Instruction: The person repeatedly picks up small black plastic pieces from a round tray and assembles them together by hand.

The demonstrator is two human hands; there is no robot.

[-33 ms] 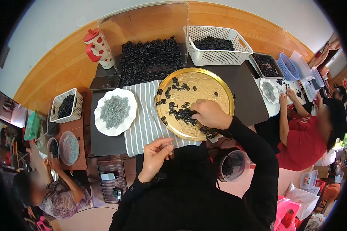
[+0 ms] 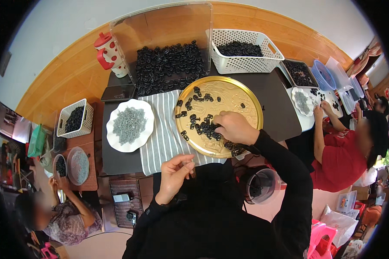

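My right hand (image 2: 236,127) reaches over a round golden tray (image 2: 242,93), its fingers curled together at a heap of small black plastic parts (image 2: 206,128). Whatever those fingertips hold is hidden. More black parts lie scattered over the tray's left half and near edge. Just off the table's near edge, above my lap, my left hand (image 2: 173,178) is closed in a pinch of thumb and fingers; I cannot make out what is in it. A grey-and-white striped cloth (image 2: 160,129) lies partly under the tray. Left of it, a white scalloped plate (image 2: 138,143) bears a pile of small grey pieces (image 2: 129,125).
Behind the tray stand a clear bin (image 2: 160,26) heaped with black parts and a white basket (image 2: 242,64) of more. A spotted cup (image 2: 112,60) and a dark phone-like slab (image 2: 118,93) are at back left. People work at either side; a bucket (image 2: 263,185) stands below.
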